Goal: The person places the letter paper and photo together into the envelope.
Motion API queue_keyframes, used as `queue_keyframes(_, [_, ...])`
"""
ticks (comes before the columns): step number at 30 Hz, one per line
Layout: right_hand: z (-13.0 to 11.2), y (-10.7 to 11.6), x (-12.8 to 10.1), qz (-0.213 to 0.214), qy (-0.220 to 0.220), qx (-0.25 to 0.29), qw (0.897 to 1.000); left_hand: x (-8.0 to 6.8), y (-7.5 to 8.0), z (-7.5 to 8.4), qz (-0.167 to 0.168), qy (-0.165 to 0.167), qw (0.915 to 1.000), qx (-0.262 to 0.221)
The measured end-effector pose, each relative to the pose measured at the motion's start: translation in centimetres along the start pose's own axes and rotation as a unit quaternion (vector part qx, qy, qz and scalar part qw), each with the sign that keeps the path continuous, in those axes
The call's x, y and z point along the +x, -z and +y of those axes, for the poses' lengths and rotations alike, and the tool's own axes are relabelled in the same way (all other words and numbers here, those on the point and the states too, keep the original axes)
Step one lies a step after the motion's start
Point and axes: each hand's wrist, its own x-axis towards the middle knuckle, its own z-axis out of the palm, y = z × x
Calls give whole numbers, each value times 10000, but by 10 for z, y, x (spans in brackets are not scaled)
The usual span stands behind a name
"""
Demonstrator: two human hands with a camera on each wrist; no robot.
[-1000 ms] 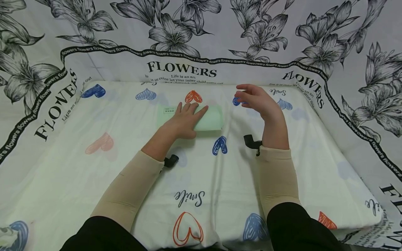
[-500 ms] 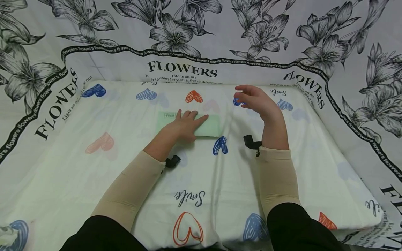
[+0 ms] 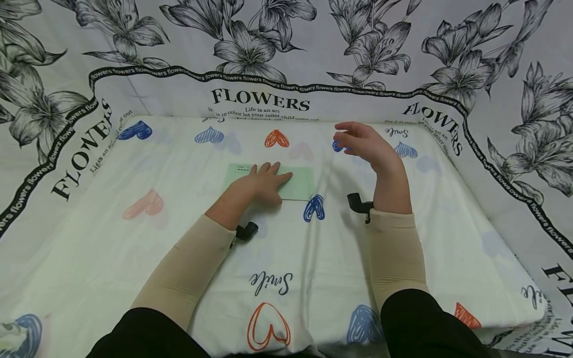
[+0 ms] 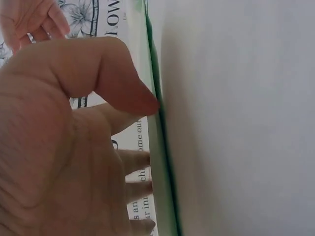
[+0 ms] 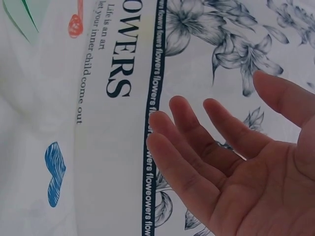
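Observation:
A thin, light green rectangular thing [image 3: 300,185], with a small printed label at its far left, lies on the white cloth in the head view. My left hand [image 3: 265,188] rests on it, fingers spread over its top. In the left wrist view the thumb of that hand [image 4: 59,128] meets the dark edge of the green thing [image 4: 160,167], while the other fingertips reach its far side. To the right, my right hand [image 3: 368,146] hovers above the cloth and holds nothing. Its fingers are loosely bent in the right wrist view [image 5: 231,167].
The white cloth [image 3: 179,258] with printed hearts and "Smile" words covers the tabletop. Behind and around it hangs a floral-printed sheet [image 3: 371,54]. Small black cameras [image 3: 359,203] sit on both wrists. A fold runs down the cloth near the middle.
The green thing and my left hand on it have come slightly toward me, and the thing looks flatter against the cloth. My right hand has hardly moved.

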Motion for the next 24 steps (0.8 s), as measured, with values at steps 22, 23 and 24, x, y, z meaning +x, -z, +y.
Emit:
queue_keyframes(22, [1,2,-1,-79,-18,11,10000,-10,12,-10,674,1214,9903,94])
queue_keyframes(23, [1,2,-1,-84,-13,6,10000,-9,12,-10,760,1361,9876,166])
queue_keyframes(24, [2,2,-1,-89,-10,6,10000,-8,11,-11,840,1509,9848,209])
